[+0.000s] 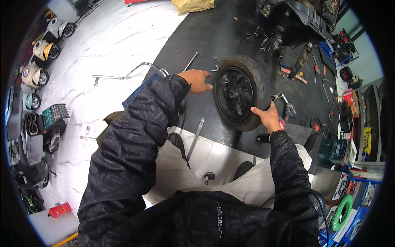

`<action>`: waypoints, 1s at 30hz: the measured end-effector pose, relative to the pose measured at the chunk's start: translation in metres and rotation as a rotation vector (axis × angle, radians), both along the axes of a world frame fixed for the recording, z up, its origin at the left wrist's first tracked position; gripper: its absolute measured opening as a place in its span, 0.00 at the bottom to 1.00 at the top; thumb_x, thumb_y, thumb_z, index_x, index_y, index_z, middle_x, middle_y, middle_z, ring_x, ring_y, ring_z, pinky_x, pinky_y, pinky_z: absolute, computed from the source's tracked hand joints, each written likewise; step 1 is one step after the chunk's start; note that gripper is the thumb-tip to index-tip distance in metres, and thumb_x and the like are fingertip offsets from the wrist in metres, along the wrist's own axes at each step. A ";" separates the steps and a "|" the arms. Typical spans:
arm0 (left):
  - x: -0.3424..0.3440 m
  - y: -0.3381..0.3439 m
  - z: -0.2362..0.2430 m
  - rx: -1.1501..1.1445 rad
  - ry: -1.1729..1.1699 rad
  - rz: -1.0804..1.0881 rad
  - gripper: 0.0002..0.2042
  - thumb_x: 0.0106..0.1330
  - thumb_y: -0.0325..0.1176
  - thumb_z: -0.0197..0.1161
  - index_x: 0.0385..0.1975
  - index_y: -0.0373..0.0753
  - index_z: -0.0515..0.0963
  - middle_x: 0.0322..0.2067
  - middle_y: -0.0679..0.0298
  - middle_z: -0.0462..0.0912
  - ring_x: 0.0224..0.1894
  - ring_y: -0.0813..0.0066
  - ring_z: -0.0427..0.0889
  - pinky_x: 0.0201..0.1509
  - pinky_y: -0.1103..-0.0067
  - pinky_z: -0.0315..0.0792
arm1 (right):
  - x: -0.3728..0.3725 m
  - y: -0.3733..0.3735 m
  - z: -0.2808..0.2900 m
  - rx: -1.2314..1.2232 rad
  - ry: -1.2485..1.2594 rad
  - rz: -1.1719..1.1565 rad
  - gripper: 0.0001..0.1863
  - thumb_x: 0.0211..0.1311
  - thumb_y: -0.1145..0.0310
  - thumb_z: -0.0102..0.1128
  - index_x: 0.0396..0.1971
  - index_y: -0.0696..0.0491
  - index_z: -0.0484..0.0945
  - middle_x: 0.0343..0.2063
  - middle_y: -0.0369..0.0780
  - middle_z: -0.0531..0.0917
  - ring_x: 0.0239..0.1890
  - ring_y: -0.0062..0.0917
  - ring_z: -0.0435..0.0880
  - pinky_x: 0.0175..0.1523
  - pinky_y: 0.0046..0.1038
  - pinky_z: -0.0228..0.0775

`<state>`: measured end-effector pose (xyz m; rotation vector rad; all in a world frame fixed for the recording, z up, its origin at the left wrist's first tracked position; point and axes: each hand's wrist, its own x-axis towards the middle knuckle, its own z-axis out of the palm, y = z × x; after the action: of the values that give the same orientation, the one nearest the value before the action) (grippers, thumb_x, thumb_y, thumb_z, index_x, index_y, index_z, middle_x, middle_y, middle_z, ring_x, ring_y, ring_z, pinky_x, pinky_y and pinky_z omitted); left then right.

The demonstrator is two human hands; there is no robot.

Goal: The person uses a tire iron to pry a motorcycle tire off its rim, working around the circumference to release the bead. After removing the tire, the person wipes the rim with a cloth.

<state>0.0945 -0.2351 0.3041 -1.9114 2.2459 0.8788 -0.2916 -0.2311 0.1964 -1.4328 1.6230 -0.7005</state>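
A black scooter wheel (233,94) with its tyre stands tilted on the dark mat in front of me, its spoked rim facing me. My right hand (267,117) grips the tyre's lower right edge, thumb on the sidewall and index finger along the tread. Its other fingers are hidden. On the other side, my left hand (198,80) reaches toward the tyre with fingers stretched out, just short of it and holding nothing. Small metal fasteners (214,68) and a thin metal rod (191,61) lie beyond that hand. A red and black power tool (289,111) rests right of the wheel.
A long flat lever (196,138) lies near my left foot. Bent chrome tubing (127,75) is on the white floor to the left. Partly stripped vehicle parts (284,31) stand at the far right. Parked scooters (35,76) line the left side; shelves (370,119) line the right.
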 end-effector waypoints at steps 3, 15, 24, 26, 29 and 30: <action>0.006 -0.003 -0.006 -0.011 -0.027 -0.068 0.37 0.77 0.55 0.66 0.79 0.37 0.71 0.70 0.43 0.82 0.73 0.44 0.81 0.77 0.60 0.73 | -0.004 -0.007 -0.001 0.064 -0.082 -0.025 0.52 0.55 0.64 0.88 0.74 0.69 0.67 0.64 0.56 0.85 0.65 0.42 0.87 0.72 0.37 0.77; 0.003 -0.021 -0.008 -0.045 0.004 -0.077 0.43 0.69 0.54 0.75 0.79 0.37 0.71 0.69 0.45 0.84 0.72 0.47 0.81 0.77 0.62 0.74 | -0.026 -0.007 0.001 0.171 0.052 -0.067 0.54 0.55 0.70 0.87 0.78 0.70 0.63 0.66 0.55 0.85 0.67 0.41 0.86 0.73 0.36 0.76; -0.011 -0.021 -0.028 -0.337 0.157 -0.183 0.59 0.53 0.48 0.89 0.85 0.49 0.60 0.78 0.44 0.69 0.78 0.41 0.71 0.80 0.57 0.71 | 0.003 0.002 0.018 -0.182 0.310 0.327 0.57 0.56 0.72 0.82 0.84 0.56 0.58 0.74 0.55 0.76 0.78 0.47 0.75 0.82 0.38 0.65; -0.013 -0.015 -0.032 -0.159 0.174 -0.184 0.60 0.48 0.50 0.90 0.83 0.46 0.62 0.74 0.42 0.75 0.73 0.41 0.78 0.75 0.57 0.75 | 0.012 0.004 0.020 -0.243 0.367 0.394 0.55 0.58 0.71 0.80 0.84 0.56 0.58 0.79 0.57 0.68 0.83 0.51 0.66 0.85 0.40 0.60; -0.017 0.000 -0.035 -0.023 0.161 -0.248 0.57 0.46 0.51 0.90 0.78 0.38 0.66 0.67 0.41 0.82 0.67 0.41 0.83 0.70 0.58 0.78 | 0.017 0.004 0.019 -0.282 0.384 0.326 0.53 0.61 0.71 0.78 0.84 0.55 0.58 0.79 0.57 0.69 0.82 0.52 0.67 0.84 0.40 0.61; -0.020 0.007 -0.036 -0.077 0.173 -0.233 0.54 0.47 0.52 0.88 0.73 0.33 0.68 0.59 0.41 0.87 0.63 0.39 0.85 0.66 0.58 0.79 | 0.016 0.003 0.018 -0.314 0.357 0.298 0.48 0.65 0.69 0.75 0.82 0.56 0.61 0.78 0.57 0.69 0.79 0.54 0.70 0.81 0.43 0.66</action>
<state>0.0741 -0.2283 0.2680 -1.6115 2.5714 0.9683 -0.2759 -0.2277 0.2148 -2.0739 1.5555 -0.5644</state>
